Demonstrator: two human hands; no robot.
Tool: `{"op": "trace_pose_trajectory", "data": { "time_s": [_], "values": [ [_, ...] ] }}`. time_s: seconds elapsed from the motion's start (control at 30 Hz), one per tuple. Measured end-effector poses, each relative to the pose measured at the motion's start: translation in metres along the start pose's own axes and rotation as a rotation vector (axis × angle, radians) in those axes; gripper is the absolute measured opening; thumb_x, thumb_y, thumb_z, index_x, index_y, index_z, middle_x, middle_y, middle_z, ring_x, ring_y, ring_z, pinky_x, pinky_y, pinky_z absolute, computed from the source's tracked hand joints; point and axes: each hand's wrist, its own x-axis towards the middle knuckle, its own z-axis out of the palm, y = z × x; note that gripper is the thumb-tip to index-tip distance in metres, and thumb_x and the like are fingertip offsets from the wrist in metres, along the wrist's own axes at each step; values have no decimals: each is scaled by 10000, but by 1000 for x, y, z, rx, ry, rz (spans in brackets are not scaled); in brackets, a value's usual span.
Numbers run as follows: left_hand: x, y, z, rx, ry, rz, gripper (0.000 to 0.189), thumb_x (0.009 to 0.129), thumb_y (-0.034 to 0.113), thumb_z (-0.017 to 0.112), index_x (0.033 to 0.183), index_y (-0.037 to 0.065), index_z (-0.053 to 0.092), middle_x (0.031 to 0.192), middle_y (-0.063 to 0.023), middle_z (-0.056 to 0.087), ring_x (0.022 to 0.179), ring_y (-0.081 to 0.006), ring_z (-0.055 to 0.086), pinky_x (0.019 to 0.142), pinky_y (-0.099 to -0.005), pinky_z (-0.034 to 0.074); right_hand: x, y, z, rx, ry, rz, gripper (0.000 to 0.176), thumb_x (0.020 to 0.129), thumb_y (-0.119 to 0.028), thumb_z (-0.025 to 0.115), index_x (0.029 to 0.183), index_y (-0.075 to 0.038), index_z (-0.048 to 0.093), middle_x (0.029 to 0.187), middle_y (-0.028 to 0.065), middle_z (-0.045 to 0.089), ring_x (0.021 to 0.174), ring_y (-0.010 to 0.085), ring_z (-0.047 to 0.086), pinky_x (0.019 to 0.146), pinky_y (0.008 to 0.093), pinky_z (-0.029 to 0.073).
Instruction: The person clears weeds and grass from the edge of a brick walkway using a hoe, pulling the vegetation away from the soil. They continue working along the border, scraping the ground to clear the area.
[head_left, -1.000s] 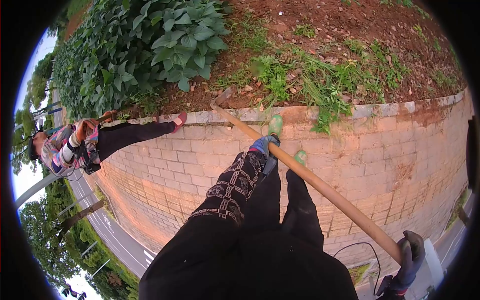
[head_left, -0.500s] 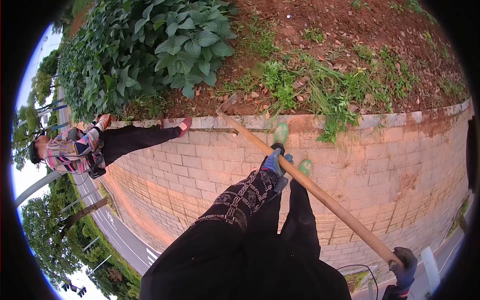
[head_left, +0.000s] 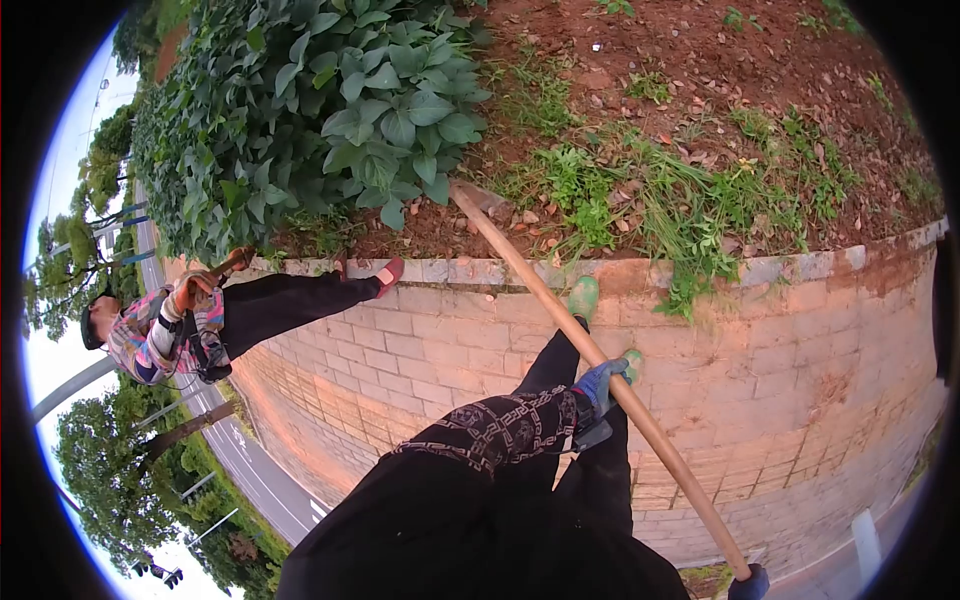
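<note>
A hoe (head_left: 540,285) with a long wooden handle slants across the middle of the view. Its metal blade (head_left: 484,197) is at the soil beside the leafy plants, partly hidden by the handle. My left hand (head_left: 600,385), in a blue-grey glove, is wrapped round the middle of the handle. Near the handle's butt end, at the lower right, my right hand (head_left: 750,583) grips it in a dark glove, largely cut off by the view's edge. Below the blade's spot my green shoes (head_left: 583,297) stand at the curb.
Dense leafy plants (head_left: 300,120) fill the upper left. Green weeds (head_left: 690,200) grow in the reddish soil (head_left: 690,55) behind a stone curb (head_left: 790,270). Brick paving (head_left: 760,350) lies underfoot. A co-worker (head_left: 160,330) stands at left, holding a wooden-handled tool. A road (head_left: 255,470) runs beyond.
The handle's butt end and my right hand have moved left and down. The blade sits slightly further toward the plants' edge. The co-worker's hands have changed position, and the view has shifted a little.
</note>
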Motion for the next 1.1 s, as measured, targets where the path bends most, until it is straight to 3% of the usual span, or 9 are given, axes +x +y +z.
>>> {"op": "trace_pose_trajectory", "data": {
  "time_s": [0.07,0.13,0.3,0.4,0.43,0.5,0.7,0.87,1.1],
  "values": [
    [3,13,7,45,-16,-18,207,835,199,708,957,92,579,782,-39,543,741,-200,572,713,-385,531,-12,-13,23,-162,-86,21,267,758,-278,658,1001,-174,693,902,153,692,845,350,661,753,456,524],
    [4,28,12,100,-91,-17,262,806,198,730,976,77,571,834,-54,578,775,-182,583,730,-361,531,-18,-15,59,-80,-105,77,307,756,-305,670,1026,-159,666,914,156,689,848,358,657,730,459,517],
    [29,99,40,49,-136,29,304,828,176,697,1063,60,541,985,-113,575,888,-272,622,836,-430,546,-3,-67,111,144,-106,-66,352,769,-322,691,1048,-115,635,889,166,684,806,368,654,719,461,520],
    [41,161,60,27,-204,119,249,852,159,673,1044,90,530,926,-83,558,875,-251,610,871,-419,532,9,-178,29,148,-233,27,372,764,-293,702,1074,-99,631,917,189,679,831,362,659,715,441,526],
    [48,185,63,61,-220,157,220,865,160,658,1030,92,530,924,-84,557,869,-251,609,862,-420,537,18,-190,38,156,-237,25,372,764,-293,702,1074,-99,631,917,189,679,831,362,659,715,441,526],
    [59,230,71,119,-228,276,171,889,159,631,1006,91,527,915,-82,554,859,-250,607,843,-429,546,37,-213,67,397,-22,-79,184,672,-110,698,844,-75,641,707,158,648,685,374,630,626,448,491],
    [24,331,66,134,-200,435,129,907,158,611,931,80,512,883,-83,538,846,-266,604,829,-451,568,52,-307,-5,377,-86,-218,180,694,-152,693,857,-98,638,745,155,668,740,370,656,675,448,513],
    [14,370,28,119,52,443,111,914,121,575,980,86,493,873,-98,549,777,-273,594,814,-447,569,63,-339,-15,396,-88,-294,184,683,-138,704,845,-81,639,730,159,658,726,367,647,663,444,509],
    [35,355,-3,18,96,461,112,920,129,562,993,89,487,867,-85,554,790,-256,596,788,-430,565,75,-338,10,329,-90,-303,156,698,-115,685,848,-103,646,771,150,673,761,361,650,691,456,504]
  ]
}}
